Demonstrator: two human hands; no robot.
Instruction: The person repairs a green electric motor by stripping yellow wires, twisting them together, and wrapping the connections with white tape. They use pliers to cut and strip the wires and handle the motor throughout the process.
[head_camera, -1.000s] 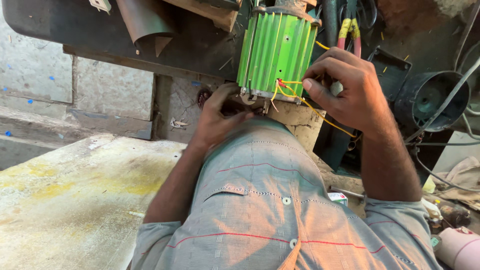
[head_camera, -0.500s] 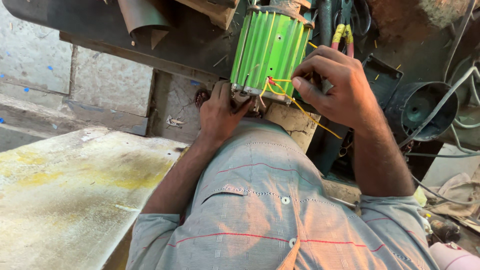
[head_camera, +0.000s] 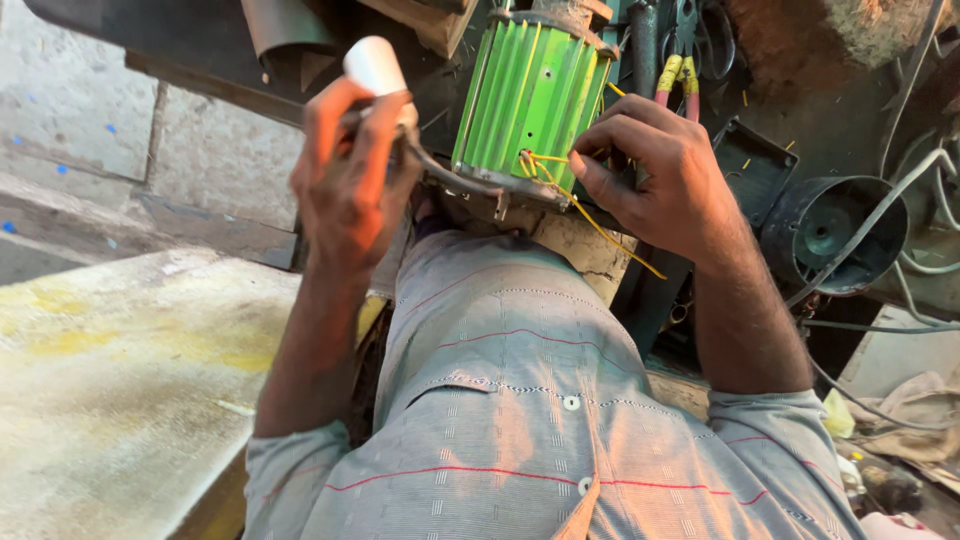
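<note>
1. The left hand is closed around a white tube, raised left of the green motor.
2. The right hand rests on the motor's right side, fingers pinched on yellow wires.
3. The motor stands just beyond the person's grey shirt.

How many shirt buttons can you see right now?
2. One button sits mid-shirt, below the green motor; the other button is lower, near the collar. More may be hidden in the shirt's folds.
</note>
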